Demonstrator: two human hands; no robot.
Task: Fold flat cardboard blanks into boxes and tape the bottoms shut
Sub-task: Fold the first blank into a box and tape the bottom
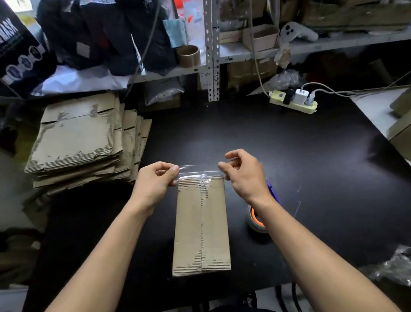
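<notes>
We find the narrow brown corrugated cardboard box (201, 228) lying at the centre of the black bench (298, 152), its far end at 12 o'clock. We judge it light, fairly stiff, with torn, fragile facing. A clear strip of adhesive tape (199, 170) spans that end: thin, limp, sticky, best held by its ends. The left hand (156, 182) pinches the tape's 9 o'clock end, the right hand (243, 175) its 3 o'clock end, both forearms reaching forward over the bench.

box (200, 227): brown, worn, seam up | clear tape strip (199, 170): stretched across far edge | blank stack (84, 144): left
</notes>
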